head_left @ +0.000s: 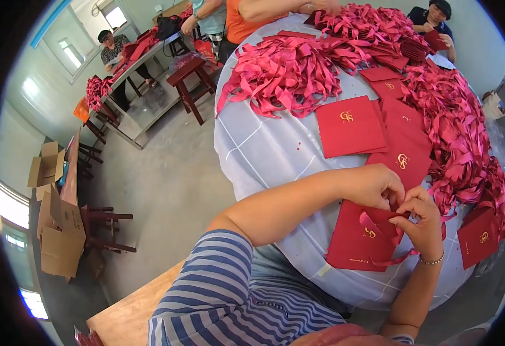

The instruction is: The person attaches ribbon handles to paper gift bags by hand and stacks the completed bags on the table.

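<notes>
In the head view, a red paper bag with a gold logo lies flat on the cloth-covered round table before me. A pink-red ribbon loops across its front and off its right side. Above the bag's top edge, my left hand is closed, its fingertips pinching at the ribbon; the exact grip is partly hidden. My right hand, with a beaded bracelet at the wrist, pinches the bag's edge between thumb and finger. The two hands' fingertips almost meet. Just beyond them, more red bags lie overlapping.
Heaps of ribbon-handled bags cover the table's far side, and another heap runs along the right. One bag lies near the right edge. Other people work across the table and at a metal table. Stools and cardboard boxes stand left.
</notes>
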The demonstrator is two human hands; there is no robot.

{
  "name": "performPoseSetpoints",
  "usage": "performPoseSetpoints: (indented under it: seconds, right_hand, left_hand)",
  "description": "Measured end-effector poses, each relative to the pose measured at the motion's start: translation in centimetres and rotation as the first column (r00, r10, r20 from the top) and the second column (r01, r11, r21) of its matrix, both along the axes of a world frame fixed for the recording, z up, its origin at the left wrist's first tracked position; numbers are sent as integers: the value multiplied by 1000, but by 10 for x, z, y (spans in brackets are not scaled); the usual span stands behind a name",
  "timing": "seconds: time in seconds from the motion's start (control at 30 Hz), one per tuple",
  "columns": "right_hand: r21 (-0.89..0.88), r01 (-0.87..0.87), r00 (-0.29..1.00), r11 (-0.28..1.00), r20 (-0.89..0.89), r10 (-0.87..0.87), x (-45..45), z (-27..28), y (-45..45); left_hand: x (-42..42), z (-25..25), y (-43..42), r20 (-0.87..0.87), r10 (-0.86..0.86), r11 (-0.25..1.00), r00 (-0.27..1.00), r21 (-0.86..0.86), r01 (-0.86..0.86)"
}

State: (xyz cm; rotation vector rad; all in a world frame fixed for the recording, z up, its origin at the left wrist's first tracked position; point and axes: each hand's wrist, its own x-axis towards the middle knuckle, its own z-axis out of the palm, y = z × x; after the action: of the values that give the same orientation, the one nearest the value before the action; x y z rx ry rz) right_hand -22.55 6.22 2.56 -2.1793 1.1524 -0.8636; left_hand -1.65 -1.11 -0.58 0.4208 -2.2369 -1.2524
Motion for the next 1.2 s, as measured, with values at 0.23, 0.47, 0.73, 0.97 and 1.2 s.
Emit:
performPoseSetpoints:
  seconds: [0.23, 0.47, 0.73, 0.97, 1.2]
  right_hand:
    - [45, 18, 1000, 999, 5, -18, 2, 4, 1]
    - [14, -9, 995, 1000, 100, 8, -1, -7, -3]
    - [31, -91, 995, 995, 41, 89, -5, -9, -10]
    - [186, -152, 986, 971, 90, 138, -14, -14, -15]
    - [284, -285, 949, 916, 219, 228, -24, -6, -17]
  left_hand:
    - [-1, -8, -4, -46, -75, 982, 996, -180, 66]
    - [-2, -11, -4, -110, -82, 977, 991, -207, 57]
    - [3, -8, -7, 109, -146, 987, 983, -57, 153]
    - [5, 0, -9, 150, -124, 977, 981, -154, 147]
    - [13, 10, -9, 200, -138, 948, 970, -256, 187]
